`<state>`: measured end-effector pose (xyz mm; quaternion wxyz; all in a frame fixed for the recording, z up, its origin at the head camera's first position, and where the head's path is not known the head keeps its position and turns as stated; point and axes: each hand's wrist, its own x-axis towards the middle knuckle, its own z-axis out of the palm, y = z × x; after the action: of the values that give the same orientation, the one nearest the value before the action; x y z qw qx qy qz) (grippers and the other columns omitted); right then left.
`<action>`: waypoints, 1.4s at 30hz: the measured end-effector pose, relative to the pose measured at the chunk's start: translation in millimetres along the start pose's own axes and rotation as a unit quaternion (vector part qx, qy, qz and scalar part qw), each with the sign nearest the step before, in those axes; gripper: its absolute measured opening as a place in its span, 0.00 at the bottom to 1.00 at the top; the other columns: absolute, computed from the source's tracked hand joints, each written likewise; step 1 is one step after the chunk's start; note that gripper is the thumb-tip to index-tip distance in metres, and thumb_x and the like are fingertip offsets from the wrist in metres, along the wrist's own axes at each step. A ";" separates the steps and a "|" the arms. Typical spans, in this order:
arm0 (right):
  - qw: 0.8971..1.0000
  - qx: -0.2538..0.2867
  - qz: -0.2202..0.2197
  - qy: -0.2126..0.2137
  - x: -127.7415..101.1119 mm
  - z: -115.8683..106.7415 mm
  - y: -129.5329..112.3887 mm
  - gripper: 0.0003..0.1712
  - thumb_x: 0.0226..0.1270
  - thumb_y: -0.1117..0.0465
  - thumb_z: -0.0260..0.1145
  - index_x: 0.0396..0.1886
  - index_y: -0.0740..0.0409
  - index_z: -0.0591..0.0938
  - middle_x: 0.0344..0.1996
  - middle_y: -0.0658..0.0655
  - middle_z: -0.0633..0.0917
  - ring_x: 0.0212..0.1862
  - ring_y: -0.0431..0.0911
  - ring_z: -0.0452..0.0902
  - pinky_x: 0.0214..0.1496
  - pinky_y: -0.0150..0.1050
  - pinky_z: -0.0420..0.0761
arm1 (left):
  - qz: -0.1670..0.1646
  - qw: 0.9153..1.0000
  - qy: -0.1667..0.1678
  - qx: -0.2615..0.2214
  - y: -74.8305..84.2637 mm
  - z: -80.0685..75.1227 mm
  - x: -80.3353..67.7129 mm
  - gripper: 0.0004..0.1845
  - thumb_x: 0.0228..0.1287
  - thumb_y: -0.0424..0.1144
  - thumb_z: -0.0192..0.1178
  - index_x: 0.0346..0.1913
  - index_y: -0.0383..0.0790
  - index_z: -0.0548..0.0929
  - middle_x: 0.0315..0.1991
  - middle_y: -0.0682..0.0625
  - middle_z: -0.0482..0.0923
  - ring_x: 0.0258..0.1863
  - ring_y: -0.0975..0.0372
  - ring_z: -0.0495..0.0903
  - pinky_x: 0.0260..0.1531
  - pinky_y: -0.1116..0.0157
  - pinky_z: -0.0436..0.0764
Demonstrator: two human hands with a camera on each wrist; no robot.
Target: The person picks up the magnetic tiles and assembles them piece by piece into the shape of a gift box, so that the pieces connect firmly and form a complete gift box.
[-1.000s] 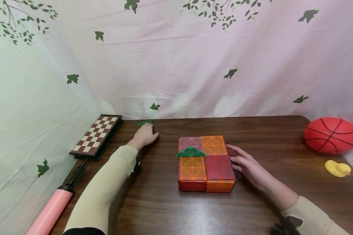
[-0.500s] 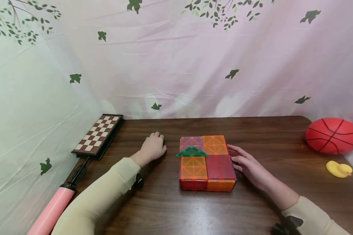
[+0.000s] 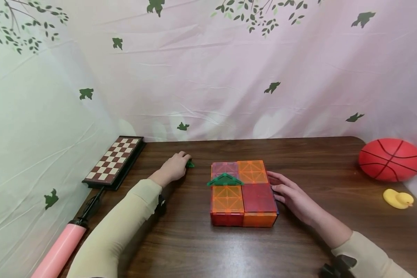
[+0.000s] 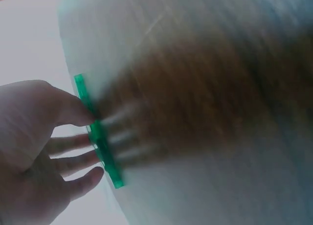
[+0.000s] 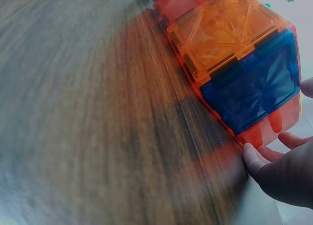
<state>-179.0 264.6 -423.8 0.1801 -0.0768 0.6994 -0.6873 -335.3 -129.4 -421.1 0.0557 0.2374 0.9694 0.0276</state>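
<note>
My left hand (image 3: 173, 168) is at the table's far left, pinching a green magnetic tile (image 3: 190, 164). From the left wrist view, the tile (image 4: 100, 139) shows as a narrow strip between thumb and fingers. A low box of orange, red and purple magnetic tiles (image 3: 260, 197) stands mid-table. Another green tile, triangular (image 3: 226, 179), stands upright across its top left. On the box's right side, the fingers of my right hand (image 3: 295, 197) rest relaxed. The right wrist view shows a blue tile (image 5: 257, 80) in that side, with fingertips at the red end beyond it.
On the left lie a checkered game board (image 3: 114, 160) and a pink hand pump (image 3: 60, 249). A red ball (image 3: 390, 160) and a yellow rubber duck (image 3: 398, 199) sit at the right. A printed curtain (image 3: 208, 77) borders the wooden table (image 3: 194, 247).
My left hand has brought the green tile from the table's back edge toward me and slightly right, and turned it. The right hand has stayed at the box's side.
</note>
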 end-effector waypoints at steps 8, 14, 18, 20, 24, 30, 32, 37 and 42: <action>1.000 0.005 -0.004 -0.001 0.2 0.0 0.6 0.35 0.83 0.58 0.48 0.82 0.59 0.50 0.78 0.68 0.54 0.65 0.41 0.69 0.60 0.32 0.75 | 0.011 0.999 0.046 -0.010 10.8 -5.6 -11.4 0.23 0.70 0.28 0.61 0.67 0.32 0.74 0.61 0.33 0.65 0.51 0.43 0.77 0.45 0.54 0.81; 1.000 0.004 -0.004 -0.001 0.2 0.2 1.5 0.35 0.83 0.58 0.48 0.82 0.59 0.50 0.78 0.68 0.54 0.65 0.41 0.69 0.60 0.31 0.75 | 0.034 0.992 0.117 -0.045 15.3 -7.7 -15.7 0.18 0.68 0.21 0.57 0.59 0.28 0.76 0.51 0.34 0.78 0.46 0.45 0.82 0.43 0.53 0.83; 1.000 0.003 -0.003 -0.002 0.2 0.2 1.8 0.35 0.83 0.57 0.48 0.82 0.59 0.50 0.78 0.68 0.54 0.65 0.42 0.68 0.60 0.31 0.75 | 0.019 0.982 0.146 -0.115 19.2 -20.4 -15.5 0.11 0.65 0.22 0.61 0.48 0.32 0.80 0.41 0.41 0.83 0.37 0.52 0.84 0.37 0.55 0.83; 1.000 0.003 -0.003 -0.002 0.2 0.2 1.8 0.35 0.83 0.57 0.48 0.82 0.58 0.50 0.79 0.68 0.54 0.66 0.43 0.68 0.60 0.31 0.75 | 0.016 0.975 0.165 -0.147 23.8 -31.5 -15.5 0.08 0.64 0.24 0.63 0.43 0.36 0.81 0.36 0.45 0.83 0.34 0.55 0.81 0.34 0.57 0.81; 1.000 0.004 -0.004 -0.004 0.1 -0.2 1.5 0.35 0.83 0.57 0.48 0.82 0.59 0.50 0.78 0.68 0.53 0.65 0.42 0.68 0.60 0.32 0.75 | 0.045 0.957 0.185 -0.219 43.6 -56.8 -16.8 0.06 0.64 0.28 0.65 0.42 0.39 0.83 0.34 0.49 0.82 0.32 0.58 0.79 0.34 0.59 0.80; 1.000 0.005 -0.001 -0.002 -0.7 -1.1 1.2 0.35 0.83 0.57 0.48 0.83 0.58 0.50 0.79 0.68 0.53 0.65 0.42 0.68 0.60 0.32 0.75 | 0.126 0.938 0.163 -0.280 91.7 -81.8 -14.1 0.06 0.65 0.31 0.68 0.43 0.38 0.85 0.37 0.49 0.85 0.37 0.61 0.83 0.40 0.65 0.82; 1.000 0.007 -0.002 -0.002 -0.9 -1.1 1.2 0.35 0.83 0.56 0.48 0.82 0.58 0.50 0.79 0.68 0.54 0.66 0.43 0.68 0.61 0.32 0.75 | 0.152 0.935 0.153 -0.281 108.2 -85.8 -12.7 0.05 0.65 0.31 0.69 0.42 0.38 0.85 0.35 0.50 0.85 0.35 0.63 0.83 0.38 0.67 0.82; 1.000 0.011 -0.004 -0.008 -0.7 -1.1 1.5 0.35 0.83 0.56 0.48 0.82 0.58 0.51 0.79 0.67 0.54 0.66 0.43 0.68 0.61 0.32 0.75 | 0.193 0.931 0.129 -0.282 141.3 -88.6 -11.3 0.04 0.64 0.32 0.70 0.39 0.39 0.84 0.33 0.53 0.85 0.33 0.66 0.82 0.35 0.72 0.80; 1.000 0.014 -0.009 -0.011 -0.1 -2.1 1.6 0.35 0.83 0.56 0.48 0.82 0.59 0.51 0.79 0.68 0.54 0.65 0.40 0.69 0.61 0.32 0.74 | 0.220 0.931 0.105 -0.272 160.4 -87.2 -14.0 0.05 0.65 0.33 0.70 0.38 0.41 0.82 0.31 0.54 0.84 0.31 0.68 0.81 0.35 0.73 0.79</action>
<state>-179.4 266.6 -425.4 0.1829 -0.0886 0.6872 -0.6974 -260.2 3.8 -320.4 0.0083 0.4161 0.8488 0.3262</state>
